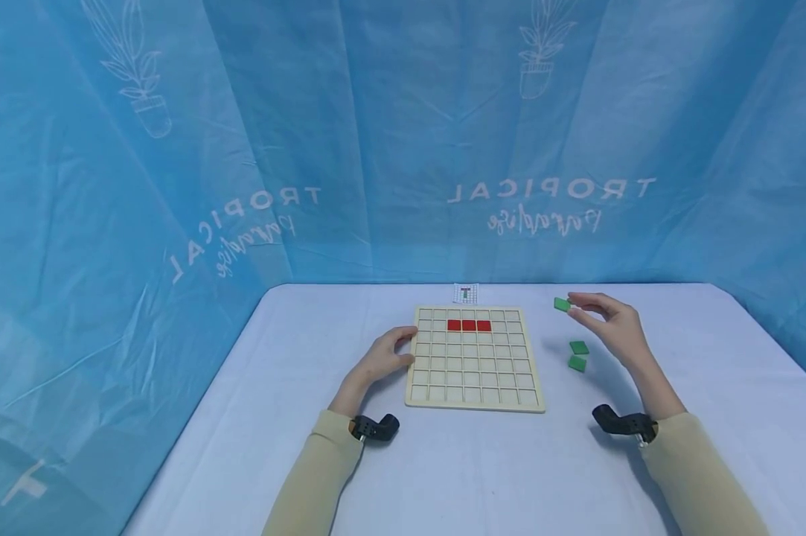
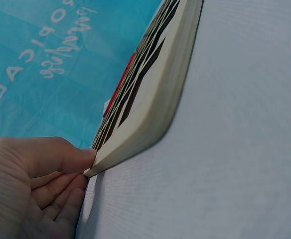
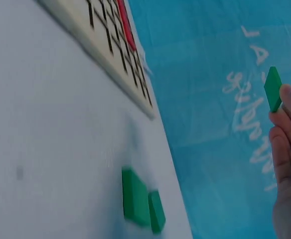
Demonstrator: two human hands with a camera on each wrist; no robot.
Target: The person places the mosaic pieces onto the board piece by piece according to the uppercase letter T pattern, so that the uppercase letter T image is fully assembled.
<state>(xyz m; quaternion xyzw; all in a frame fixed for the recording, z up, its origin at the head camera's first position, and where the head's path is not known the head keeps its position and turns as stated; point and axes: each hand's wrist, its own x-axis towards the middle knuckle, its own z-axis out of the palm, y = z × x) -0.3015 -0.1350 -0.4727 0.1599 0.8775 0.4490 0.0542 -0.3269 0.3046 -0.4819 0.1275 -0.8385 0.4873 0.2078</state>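
Observation:
A pale wooden grid board [image 1: 475,359] lies on the table, with three red square tiles [image 1: 469,325] side by side in one of its upper rows. My left hand [image 1: 384,356] holds the board's left edge; in the left wrist view the thumb [image 2: 68,157] meets the rim, with the other fingers curled below it. Right of the board, my right hand [image 1: 610,326] pinches a green square tile [image 1: 562,304] between thumb and fingertips, raised above the table. Below that hand, two more green tiles [image 1: 579,348] lie close together on the cloth.
A small printed card [image 1: 466,293] with a coloured T-shaped pattern on a grid lies behind the board. White cloth covers the table [image 1: 469,469]. Blue curtains [image 1: 403,134] with lettering hang behind and at the sides.

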